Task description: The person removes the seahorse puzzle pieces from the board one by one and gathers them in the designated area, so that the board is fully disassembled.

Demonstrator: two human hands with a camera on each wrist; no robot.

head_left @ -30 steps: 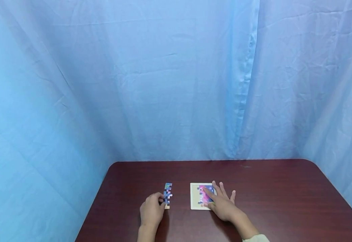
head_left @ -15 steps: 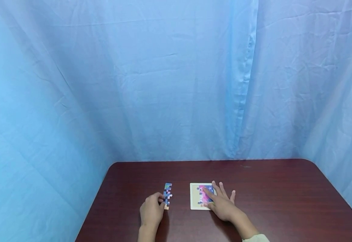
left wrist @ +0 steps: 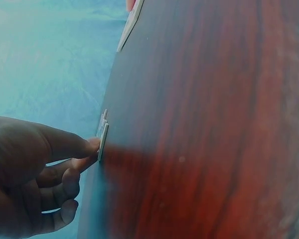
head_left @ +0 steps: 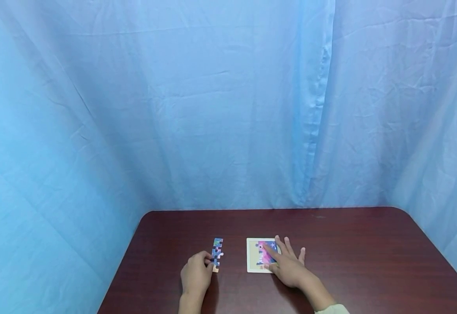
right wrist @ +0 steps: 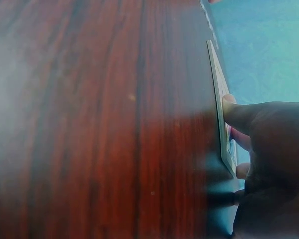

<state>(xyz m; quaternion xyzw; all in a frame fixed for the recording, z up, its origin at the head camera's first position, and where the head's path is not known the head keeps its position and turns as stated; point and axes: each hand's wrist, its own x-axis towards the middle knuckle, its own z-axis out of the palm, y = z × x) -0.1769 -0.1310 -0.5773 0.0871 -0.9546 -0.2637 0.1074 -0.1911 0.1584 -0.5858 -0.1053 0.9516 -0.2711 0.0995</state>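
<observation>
A short column of jigsaw puzzle pieces (head_left: 217, 253), mostly blue with interlocking knobs, lies on the table in the head view. At its left edge my left hand (head_left: 197, 272) pinches the lower pieces between thumb and forefinger; the left wrist view shows the thumb (left wrist: 92, 144) on the edge of the pieces. To the right lies a square puzzle board (head_left: 253, 266) with a cream rim. Its right part carries a pink and purple picture, and its left part shows bare backing. My right hand (head_left: 291, 268) rests on the picture with fingers spread, covering the board's lower right corner.
Both things lie on a dark red-brown wooden table (head_left: 350, 248) with a gap of bare wood between them. Light blue curtains (head_left: 212, 109) hang behind the table and at both sides.
The lower pieces of the column have shifted very slightly to the left under my left hand. My right hand and the board stay in place.
</observation>
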